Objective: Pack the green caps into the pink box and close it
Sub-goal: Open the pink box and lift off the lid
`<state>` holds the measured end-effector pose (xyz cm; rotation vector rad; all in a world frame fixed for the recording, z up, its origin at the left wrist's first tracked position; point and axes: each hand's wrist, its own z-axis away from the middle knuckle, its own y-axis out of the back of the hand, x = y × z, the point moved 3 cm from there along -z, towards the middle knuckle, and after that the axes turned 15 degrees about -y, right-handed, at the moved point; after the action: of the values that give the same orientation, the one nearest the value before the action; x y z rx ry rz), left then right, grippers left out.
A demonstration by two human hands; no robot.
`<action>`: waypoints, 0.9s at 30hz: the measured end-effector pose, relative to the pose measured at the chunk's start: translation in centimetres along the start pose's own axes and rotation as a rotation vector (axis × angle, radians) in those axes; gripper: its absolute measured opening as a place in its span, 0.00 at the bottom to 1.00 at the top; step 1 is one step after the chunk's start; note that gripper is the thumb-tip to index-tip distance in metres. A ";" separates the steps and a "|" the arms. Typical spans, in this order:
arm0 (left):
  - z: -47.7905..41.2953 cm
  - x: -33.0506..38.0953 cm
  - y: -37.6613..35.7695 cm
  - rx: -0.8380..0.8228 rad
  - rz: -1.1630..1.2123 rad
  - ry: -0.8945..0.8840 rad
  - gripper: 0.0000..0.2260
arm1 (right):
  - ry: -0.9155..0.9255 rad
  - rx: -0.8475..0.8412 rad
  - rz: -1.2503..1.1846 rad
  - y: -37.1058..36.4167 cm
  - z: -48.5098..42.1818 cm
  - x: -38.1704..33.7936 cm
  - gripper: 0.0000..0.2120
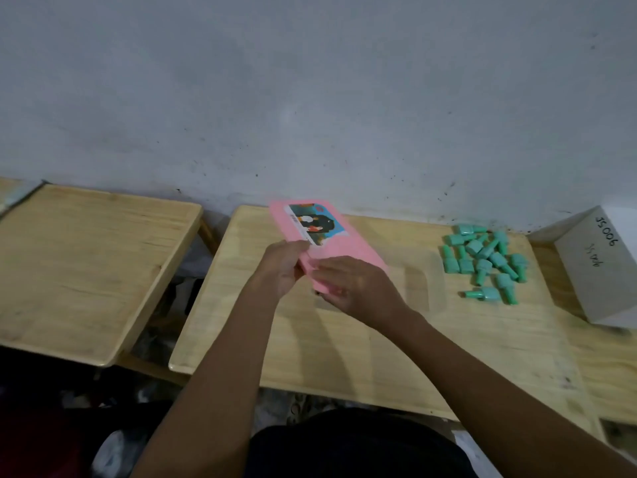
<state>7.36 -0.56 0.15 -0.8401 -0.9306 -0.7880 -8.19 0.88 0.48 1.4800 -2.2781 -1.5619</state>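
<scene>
Both bare arms reach forward, wrists close together. The left hand (281,267) curls its fingers in a pinching grip. The right hand (358,288) lies palm-down, fingers closed.

Handwriting on the white box, far right of the frame.

The white box (598,267) carries "JS006" in dark marker on its slanted side, running down toward the lower right; a second, fainter scrawl sits just below it, too smudged to make out. Over at upper centre, the pink box (339,243) shows a colourful printed label (315,224), but its print is too small and blurred to read.
</scene>
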 end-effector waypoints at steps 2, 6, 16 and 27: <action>-0.6 0.2 1.6 0.051 -0.016 -0.030 0.17 | -0.079 -0.080 0.087 -0.7 0.6 1.1 0.29; -1.2 0.4 5.4 0.305 -0.121 -0.172 0.25 | -0.487 -0.326 0.180 -2.0 2.2 5.2 0.38; -0.2 -2.8 12.2 0.529 -0.566 -0.156 0.15 | -0.661 -0.808 0.097 -4.2 3.7 7.3 0.16; -3.9 -8.0 12.8 0.151 -1.387 -0.201 0.26 | -0.696 -0.800 0.093 -4.6 4.2 8.1 0.14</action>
<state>16.60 3.51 -11.78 -0.0086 -1.7342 -1.7842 -11.54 -2.00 -8.75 0.6675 -1.4740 -2.7750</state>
